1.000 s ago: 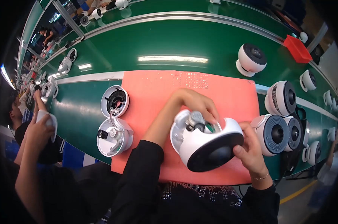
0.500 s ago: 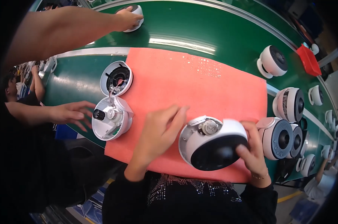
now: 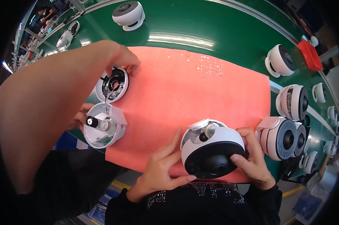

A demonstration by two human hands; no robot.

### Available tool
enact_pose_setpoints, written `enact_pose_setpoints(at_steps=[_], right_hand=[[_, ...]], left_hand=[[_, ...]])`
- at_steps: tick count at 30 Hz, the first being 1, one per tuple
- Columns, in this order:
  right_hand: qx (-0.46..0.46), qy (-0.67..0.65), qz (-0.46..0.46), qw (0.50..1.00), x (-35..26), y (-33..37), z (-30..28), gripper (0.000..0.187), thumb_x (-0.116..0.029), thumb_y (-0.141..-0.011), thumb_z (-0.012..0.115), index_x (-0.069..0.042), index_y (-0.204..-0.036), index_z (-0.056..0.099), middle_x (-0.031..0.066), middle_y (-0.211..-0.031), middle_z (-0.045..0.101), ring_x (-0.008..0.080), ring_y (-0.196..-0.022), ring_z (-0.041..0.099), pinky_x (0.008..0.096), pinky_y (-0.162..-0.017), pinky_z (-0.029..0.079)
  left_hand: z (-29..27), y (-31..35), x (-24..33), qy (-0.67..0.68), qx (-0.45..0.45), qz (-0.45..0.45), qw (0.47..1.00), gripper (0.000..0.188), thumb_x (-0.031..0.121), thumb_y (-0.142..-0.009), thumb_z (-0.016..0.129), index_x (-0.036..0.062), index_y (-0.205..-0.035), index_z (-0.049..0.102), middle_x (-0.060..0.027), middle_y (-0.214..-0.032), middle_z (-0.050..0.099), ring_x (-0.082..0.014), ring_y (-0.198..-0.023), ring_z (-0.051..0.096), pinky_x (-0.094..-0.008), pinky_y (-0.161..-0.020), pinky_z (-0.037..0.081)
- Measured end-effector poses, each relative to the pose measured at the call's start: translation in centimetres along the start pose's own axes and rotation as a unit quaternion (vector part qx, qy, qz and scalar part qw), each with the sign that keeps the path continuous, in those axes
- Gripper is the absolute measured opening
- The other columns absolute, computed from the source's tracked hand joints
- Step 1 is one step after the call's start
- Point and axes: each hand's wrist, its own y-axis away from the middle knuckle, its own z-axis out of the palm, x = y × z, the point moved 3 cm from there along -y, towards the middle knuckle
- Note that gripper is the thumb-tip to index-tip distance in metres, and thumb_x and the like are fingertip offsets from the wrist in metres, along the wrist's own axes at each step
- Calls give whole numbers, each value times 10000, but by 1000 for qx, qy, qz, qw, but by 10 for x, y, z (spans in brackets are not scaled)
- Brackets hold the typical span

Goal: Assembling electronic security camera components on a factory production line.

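A white round device with a glossy black face tilts toward me at the front of the pink mat. Its top is uncovered, showing a small motor and a raised white flap. My right hand grips its right side, thumb on the black face. Cupped around the left side is my left hand, its thumb along the lower front edge. To the left, a co-worker's hand reaches over an opened black-lined round shell, joined by wires to an open white housing; the co-worker's other hand is beside this housing.
The pink mat carries rows of small shiny dots or beads at its far edge. Several similar white round devices stand close on the right. Another device rests on the green surface at the back, and a red bin lies far right.
My left hand has come down onto the device's left side, and the device has tilted slightly. The co-worker's arm has drawn back from the far device to the black-lined shell.
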Motion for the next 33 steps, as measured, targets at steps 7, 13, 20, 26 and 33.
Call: enact_pose_setpoints(at_steps=[7,13,20,26,33], right_hand=[[-26,-73,4,997,12,0,-10,468,-91,-777,636,0,-1131,344,88,-918,549,101,-870,533,229,-720,437],[-38,-76,25,996,17,-2,-6,503,-101,-758,670,6,-1126,345,100,-926,549,106,-877,537,235,-712,460],[9,36,-6,999,10,-17,-13,436,-146,-712,718,16,-1012,447,117,-806,596,128,-729,597,242,-601,488],[44,245,-75,966,-7,-29,-16,321,-212,-698,713,16,-824,526,122,-690,566,207,-597,588,272,-532,460],[34,385,-77,919,-4,-37,-17,330,-313,-811,565,-9,-689,534,140,-560,488,297,-489,507,371,-451,379]], left_hand=[[-6,14,-16,132,41,-159,978,559,400,-678,699,-16,-1040,608,-341,-1347,222,-406,-1181,409,-392,-931,377],[11,-5,-8,-21,-52,7,998,587,422,-640,730,-44,-977,610,-340,-1337,245,-452,-1230,309,-439,-950,353],[1,-14,-5,2,6,-96,995,547,317,-576,803,-56,-925,609,-206,-974,616,-259,-808,650,-303,-671,519],[-11,-29,-1,-165,-111,-128,972,435,389,-615,759,-8,-733,625,-84,-527,572,-219,-466,591,-280,-441,456],[-15,-44,2,-165,-156,-149,962,391,412,-643,722,34,-651,622,-77,-512,577,-223,-446,575,-288,-448,447]])
